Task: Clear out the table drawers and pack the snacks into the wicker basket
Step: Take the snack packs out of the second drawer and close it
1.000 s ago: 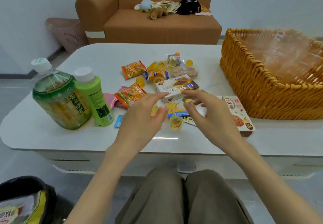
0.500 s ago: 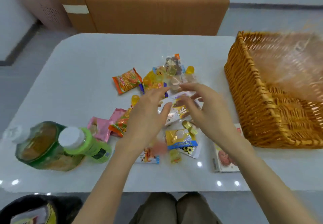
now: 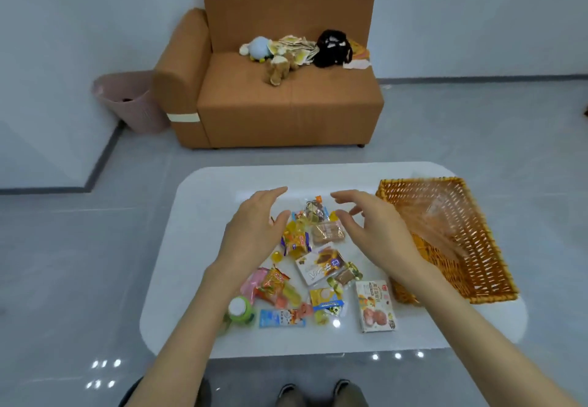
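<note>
A pile of snack packets [image 3: 313, 247] lies spread on the white table [image 3: 203, 216]: small yellow and clear bags at the far end, a white biscuit box [image 3: 319, 265] in the middle, a red-and-white box [image 3: 375, 306] at the near right. My left hand [image 3: 254, 231] and my right hand [image 3: 369, 225] hover over the far end of the pile, one on each side, fingers spread and slightly bent, holding nothing. The wicker basket [image 3: 477, 282] stands at the table's right, just past my right hand, with a clear wrapper inside.
A green bottle with a white cap [image 3: 240, 309] stands at the near left, partly behind my left forearm. Beyond the table are an orange sofa [image 3: 286, 101] with soft toys and a pink bin [image 3: 130, 101]. My feet show under the table's near edge.
The view has risen and pulled back, as if I stood up. Both hands have moved from the white biscuit box to the far end of the pile and spread apart.
</note>
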